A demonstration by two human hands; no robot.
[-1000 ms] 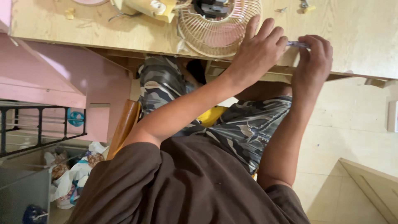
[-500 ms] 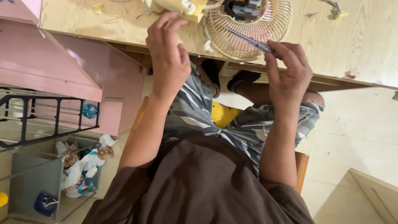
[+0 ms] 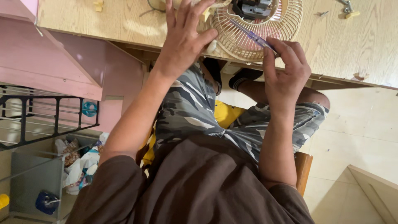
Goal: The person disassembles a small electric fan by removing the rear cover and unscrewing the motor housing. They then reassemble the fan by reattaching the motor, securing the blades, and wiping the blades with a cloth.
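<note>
Cream-coloured plastic forms the round fan grille [image 3: 265, 35], which is laid flat at the near edge of the wooden counter [image 3: 352, 45], its dark motor [image 3: 252, 7] uppermost. It is steadied by the left hand [image 3: 184, 39], spread with fingers pressed on the rim, apparently to stop it shifting. A slim purple-handled tool [image 3: 253, 36] is pinched in the right hand [image 3: 286, 70], angled across the grille towards the motor.

Left hand [image 3: 182, 39] spread open, fingers splayed; right hand [image 3: 286, 68] pinched shut (both forearms extended forward).
</note>
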